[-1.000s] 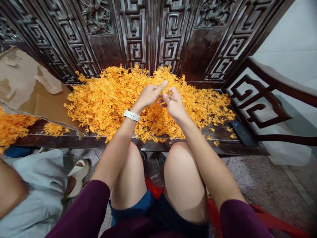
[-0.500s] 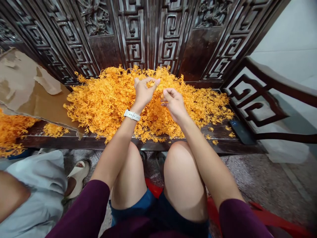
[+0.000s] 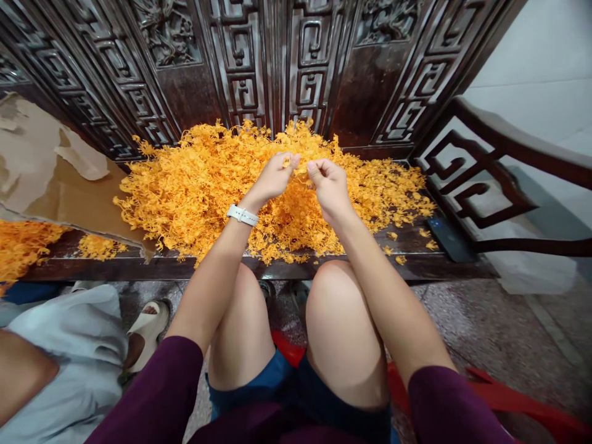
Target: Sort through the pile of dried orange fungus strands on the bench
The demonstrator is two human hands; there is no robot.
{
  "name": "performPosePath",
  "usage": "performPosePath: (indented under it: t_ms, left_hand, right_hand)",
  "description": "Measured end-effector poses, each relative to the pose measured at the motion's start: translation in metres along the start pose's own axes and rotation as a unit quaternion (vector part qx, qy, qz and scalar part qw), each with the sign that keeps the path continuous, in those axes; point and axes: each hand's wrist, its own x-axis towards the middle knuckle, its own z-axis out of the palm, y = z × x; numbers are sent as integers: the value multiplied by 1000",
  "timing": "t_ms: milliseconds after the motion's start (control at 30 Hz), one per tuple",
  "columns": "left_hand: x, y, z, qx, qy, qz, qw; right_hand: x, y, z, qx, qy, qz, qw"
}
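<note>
For control, steady the left hand [image 3: 272,177] and right hand [image 3: 333,187] just apart (grips unclear) over the pile [image 3: 208,179], behind the bench's front edge [image 3: 129,269].

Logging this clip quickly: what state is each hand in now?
Left hand: closed in a pinch by the orange flower-like pieces; anything held cannot be told.
Right hand: closed in a pinch; anything held cannot be told.

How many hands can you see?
2: the left hand and the right hand, both over the big orange heap. The hands of the neighbouring person are out of view.
</note>
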Motion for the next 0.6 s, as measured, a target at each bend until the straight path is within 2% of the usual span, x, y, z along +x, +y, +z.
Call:
performPosePath:
  t_ms: [67, 133, 233, 400, 600]
  left_hand:
    - [-1, 0, -1, -99, -44, -44, 993]
    - [-3, 1, -2, -195, -87, -74, 974]
    - [-6, 2, -6, -274, -121, -68, 952]
    - [-9, 12, -9, -263, -107, -59, 957]
    - [-15, 19, -2, -222, -91, -61, 969]
  right_hand:
    - [-1, -3, 0, 58, -22, 47, 997]
    - [-4, -8, 2, 113, -46, 77, 990]
    - [-8, -16, 5, 153, -69, 88, 982]
    - [-9, -20, 7, 177, -113, 89, 974]
    - [-11, -23, 6, 178, -111, 95, 973]
